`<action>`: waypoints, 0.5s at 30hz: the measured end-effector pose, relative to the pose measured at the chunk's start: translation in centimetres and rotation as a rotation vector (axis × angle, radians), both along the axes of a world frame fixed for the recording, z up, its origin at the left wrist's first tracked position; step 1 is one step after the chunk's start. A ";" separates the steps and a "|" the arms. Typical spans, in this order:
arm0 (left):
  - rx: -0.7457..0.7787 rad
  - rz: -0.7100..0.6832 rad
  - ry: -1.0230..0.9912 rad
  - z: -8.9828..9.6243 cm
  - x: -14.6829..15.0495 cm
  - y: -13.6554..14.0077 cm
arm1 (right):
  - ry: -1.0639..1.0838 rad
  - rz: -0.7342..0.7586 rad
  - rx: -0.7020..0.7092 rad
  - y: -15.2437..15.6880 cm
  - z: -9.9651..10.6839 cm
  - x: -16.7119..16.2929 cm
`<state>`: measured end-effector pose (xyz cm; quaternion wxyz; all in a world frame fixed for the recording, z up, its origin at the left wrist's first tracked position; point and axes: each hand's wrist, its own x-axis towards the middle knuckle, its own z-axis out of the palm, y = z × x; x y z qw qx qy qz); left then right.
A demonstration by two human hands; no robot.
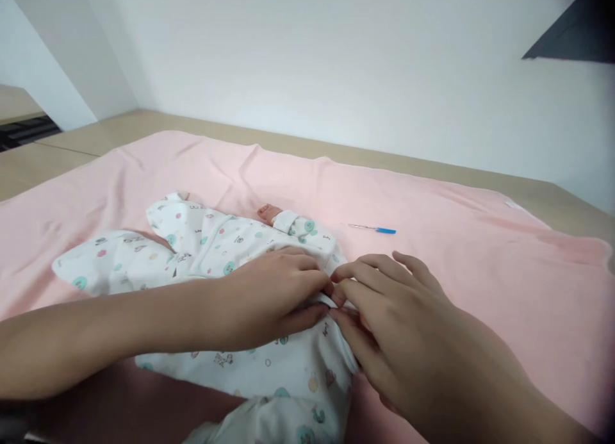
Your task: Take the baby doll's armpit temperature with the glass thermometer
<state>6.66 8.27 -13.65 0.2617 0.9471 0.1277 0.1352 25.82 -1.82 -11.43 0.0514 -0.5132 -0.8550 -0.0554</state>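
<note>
Two hands meet at mid-frame on a white printed cotton baby sleepsuit point(216, 252) worn by a small doll, lying on the pink blanket point(480, 252). Left hand point(269, 300) and right hand point(403, 328) each pinch the fabric edge narrowly, fingertips touching, seemingly to draw its opening together. Above right lies a thin blue-tipped pen point(372, 228).

Both hands point(331, 303) pinch the doll's printed romper point(216, 245).
</note>
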 end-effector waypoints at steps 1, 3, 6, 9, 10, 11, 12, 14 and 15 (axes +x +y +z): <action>0.028 0.001 0.001 -0.1 0.0 -0.1 | 0.001 0.000 -0.017 0.0 0.0 0.0; 0.070 -0.001 0.006 -0.3 0.1 -0.1 | 0.002 -0.010 -0.046 0.1 0.0 0.0; 0.095 0.004 0.045 -0.2 0.3 -0.3 | 0.004 -0.006 -0.060 0.0 0.1 0.0; 0.098 0.022 0.084 0.0 0.4 -0.4 | 0.021 -0.004 -0.040 0.0 0.0 0.1; 0.095 0.025 0.081 0.1 0.4 -0.5 | 0.027 -0.011 -0.039 0.0 0.0 0.2; 0.090 0.027 0.070 0.1 0.4 -0.5 | 0.031 -0.017 -0.044 0.0 0.0 0.1; 0.085 0.026 0.059 0.1 0.3 -0.5 | 0.035 -0.020 -0.048 0.0 -0.1 0.1; 0.079 0.028 0.050 0.1 0.3 -0.5 | 0.047 -0.026 -0.048 0.1 -0.2 0.0; 0.078 0.032 0.051 0.0 0.3 -0.6 | 0.056 -0.023 -0.043 0.1 -0.2 0.0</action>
